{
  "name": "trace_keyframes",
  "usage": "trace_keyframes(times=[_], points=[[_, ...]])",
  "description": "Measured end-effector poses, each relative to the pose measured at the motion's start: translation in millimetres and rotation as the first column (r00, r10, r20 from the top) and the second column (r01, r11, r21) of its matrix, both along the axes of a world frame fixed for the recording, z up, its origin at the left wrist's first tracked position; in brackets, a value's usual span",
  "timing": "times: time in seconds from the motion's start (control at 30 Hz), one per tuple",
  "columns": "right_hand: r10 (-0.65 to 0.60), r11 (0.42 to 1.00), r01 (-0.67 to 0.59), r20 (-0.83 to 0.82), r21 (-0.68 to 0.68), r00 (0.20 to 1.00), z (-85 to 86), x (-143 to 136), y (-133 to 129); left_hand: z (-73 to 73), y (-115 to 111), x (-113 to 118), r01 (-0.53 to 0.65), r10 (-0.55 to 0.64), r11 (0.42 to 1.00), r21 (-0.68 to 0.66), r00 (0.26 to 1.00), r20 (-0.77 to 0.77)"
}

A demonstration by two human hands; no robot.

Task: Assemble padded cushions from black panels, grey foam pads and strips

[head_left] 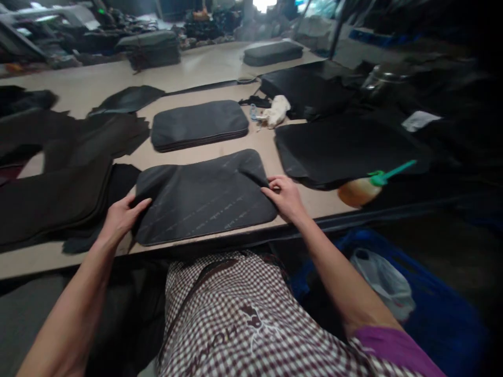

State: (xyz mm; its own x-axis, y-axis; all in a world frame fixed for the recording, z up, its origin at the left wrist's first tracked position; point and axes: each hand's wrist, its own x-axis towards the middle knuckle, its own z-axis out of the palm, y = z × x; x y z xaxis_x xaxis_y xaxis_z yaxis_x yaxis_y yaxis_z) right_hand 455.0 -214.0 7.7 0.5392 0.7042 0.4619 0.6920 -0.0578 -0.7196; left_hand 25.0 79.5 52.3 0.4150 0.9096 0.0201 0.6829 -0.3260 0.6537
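A black fabric panel (200, 201) with rounded corners and faint diagonal printed lines lies at the table's near edge. My left hand (123, 214) pinches its left side, thumb on top and fingers under the edge. On the opposite side, my right hand (285, 198) grips the right edge between thumb and fingers. The cloth is slightly rumpled near both hands. Just behind it rests a neat stack of similar black panels (200, 123).
Dark cut pieces (55, 193) pile up at left, and more black sheets (346, 146) lie at right. An amber bottle with a green spout (359, 191) sits near the front edge. A blue crate (432, 298) holding a plastic bag (385, 283) stands below right.
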Motion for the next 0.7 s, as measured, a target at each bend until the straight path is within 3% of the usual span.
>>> trace_keyframes(times=[0.13,0.37,0.7], points=[[-0.046,0.998,0.051,0.125,-0.037,0.991,-13.2,9,1,12.8,-5,4,0.006,0.023,0.987,-0.162,0.984,0.177],[-0.097,0.992,0.11,0.184,-0.063,0.978,-27.1,22,3,5.6,0,-2,0.015,-0.02,0.996,0.088,0.998,0.053],[-0.112,0.989,0.128,0.188,-0.074,0.976,-19.8,15,3,-5.8,-4,-8,0.045,-0.055,0.992,0.121,0.996,0.077]])
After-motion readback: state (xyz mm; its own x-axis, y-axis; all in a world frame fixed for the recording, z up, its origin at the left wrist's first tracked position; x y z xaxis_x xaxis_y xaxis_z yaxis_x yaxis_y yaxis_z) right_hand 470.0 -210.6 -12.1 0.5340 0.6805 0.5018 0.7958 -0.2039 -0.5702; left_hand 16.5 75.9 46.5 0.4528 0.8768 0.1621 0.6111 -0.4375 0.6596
